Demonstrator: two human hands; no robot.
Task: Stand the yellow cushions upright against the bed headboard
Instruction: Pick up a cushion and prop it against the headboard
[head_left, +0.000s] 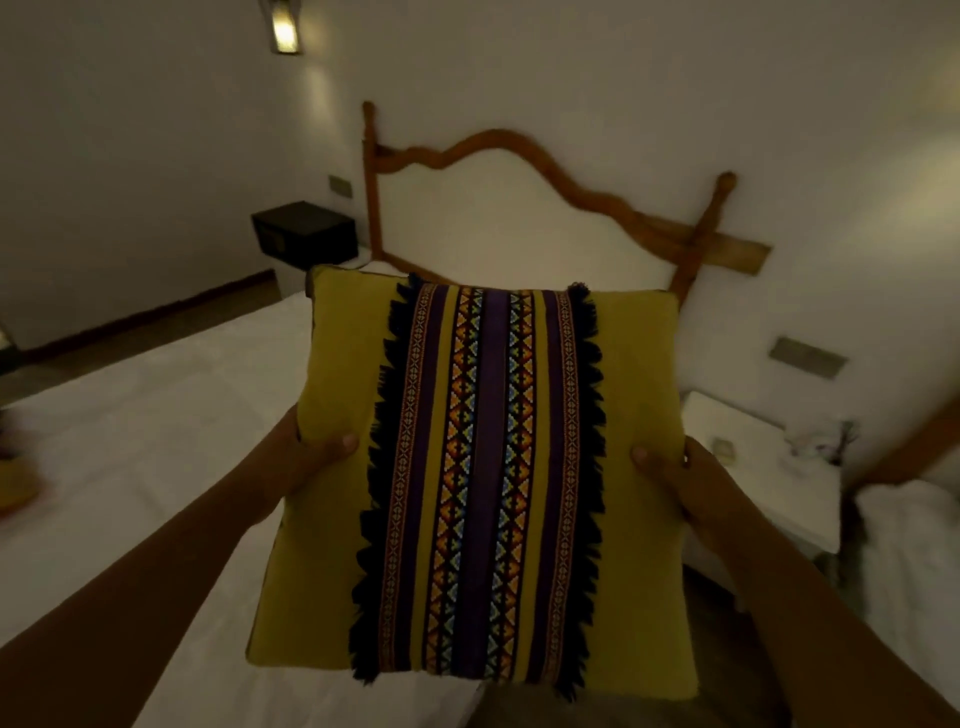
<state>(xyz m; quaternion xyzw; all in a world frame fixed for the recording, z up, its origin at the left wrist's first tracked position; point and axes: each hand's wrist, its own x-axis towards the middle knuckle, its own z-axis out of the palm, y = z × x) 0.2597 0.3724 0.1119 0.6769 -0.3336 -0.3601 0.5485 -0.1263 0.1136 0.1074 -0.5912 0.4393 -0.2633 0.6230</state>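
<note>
head view: a yellow cushion (337, 415) fills the centre of the frame, held up in the air between both hands, its face turned toward the camera. a woven band (485, 483) of purple, orange and blue diamond patterns runs top to bottom down its middle, edged on each side with a dark fringe (376, 467). the left hand (306, 462) grips the cushion's left edge at mid height, thumb pressed flat on the yellow front and the fingers hidden behind. the right hand (670, 467) clasps the right edge at the same height, thumb on the front, fingers wrapped out of sight behind; both hands are closed firmly on the cushion. both bare forearms reach in from the lower corners of the frame.

behind the cushion, in the upper centre, stands the wooden headboard (498, 143) with its curved top rail and two turned posts, against a pale wall. the cushion is well apart from it and not resting on anything. the white bed (156, 415) spreads across the left and lower left. a dark box (304, 231) sits at the left of the headboard. a lit wall lamp (284, 26) glows at the top left. a white bedside table (753, 467) lies at the right, just past the right hand. at the far left edge a bit of something yellow (15, 486) lies on the bed, too blurred to tell what it is.
</note>
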